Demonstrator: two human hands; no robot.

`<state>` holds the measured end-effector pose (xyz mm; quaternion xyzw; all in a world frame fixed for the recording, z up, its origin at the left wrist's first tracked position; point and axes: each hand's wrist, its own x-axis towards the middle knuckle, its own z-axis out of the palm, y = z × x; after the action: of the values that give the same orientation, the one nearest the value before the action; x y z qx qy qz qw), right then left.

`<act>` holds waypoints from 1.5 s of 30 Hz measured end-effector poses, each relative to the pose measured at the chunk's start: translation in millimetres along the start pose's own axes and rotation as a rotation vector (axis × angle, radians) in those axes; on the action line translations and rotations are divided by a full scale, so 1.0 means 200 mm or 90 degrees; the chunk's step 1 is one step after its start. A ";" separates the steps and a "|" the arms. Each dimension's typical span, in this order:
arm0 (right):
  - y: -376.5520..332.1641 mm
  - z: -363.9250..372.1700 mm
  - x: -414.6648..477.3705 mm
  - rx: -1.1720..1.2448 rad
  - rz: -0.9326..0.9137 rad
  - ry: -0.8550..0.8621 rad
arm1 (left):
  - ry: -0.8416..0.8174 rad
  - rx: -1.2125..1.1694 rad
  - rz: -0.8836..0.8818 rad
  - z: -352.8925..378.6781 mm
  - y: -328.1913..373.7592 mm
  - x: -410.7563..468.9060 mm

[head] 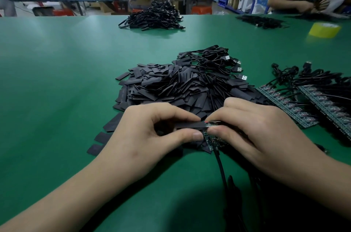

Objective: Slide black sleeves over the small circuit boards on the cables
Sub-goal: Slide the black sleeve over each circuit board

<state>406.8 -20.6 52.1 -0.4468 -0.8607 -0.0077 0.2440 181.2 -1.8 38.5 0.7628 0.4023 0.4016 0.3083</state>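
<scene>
Cable: a black cable (221,165) runs from the board toward the viewer. It looks limp and would make a poor handle.
Left hand: the left hand (152,133) pinches a black sleeve (190,125) between thumb and forefinger, holding it level above the green mat (57,79).
Right hand: the right hand (252,133) is curled, its fingertips pinching the small circuit board (209,141) at the sleeve's mouth. How far the board has gone in is hidden.
Sleeve handling: likely light, thin and prone to collapsing flat. Squeeze its edges near the mouth to open it.
Board handling: likely stiff, with delicate solder joints. Grip its long edges, not the wires.
Supply: the sleeve pile (171,87) lies just behind the hands, with board panels (288,106) to the right.
</scene>
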 end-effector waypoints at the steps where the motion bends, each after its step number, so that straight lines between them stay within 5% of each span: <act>1: 0.00 0.00 0.00 -0.007 -0.005 0.007 | -0.002 0.012 0.003 0.00 0.00 0.00; 6: 0.01 0.00 0.00 0.028 0.005 0.004 | 0.016 0.044 0.034 0.00 0.02 0.00; 13: -0.01 0.01 0.00 0.286 0.160 -0.008 | 0.087 0.168 0.140 -0.02 0.04 0.00; 23: 0.00 0.00 0.02 0.444 0.187 -0.092 | 0.142 0.211 0.243 -0.01 0.06 -0.02; 45: -0.01 -0.03 0.02 0.526 0.160 -0.136 | 0.102 0.156 0.255 -0.01 0.06 -0.01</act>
<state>406.5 -19.9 58.5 -0.4113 -0.7509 0.4129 0.3107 183.5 -9.2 47.0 0.8250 0.3119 0.4617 0.0948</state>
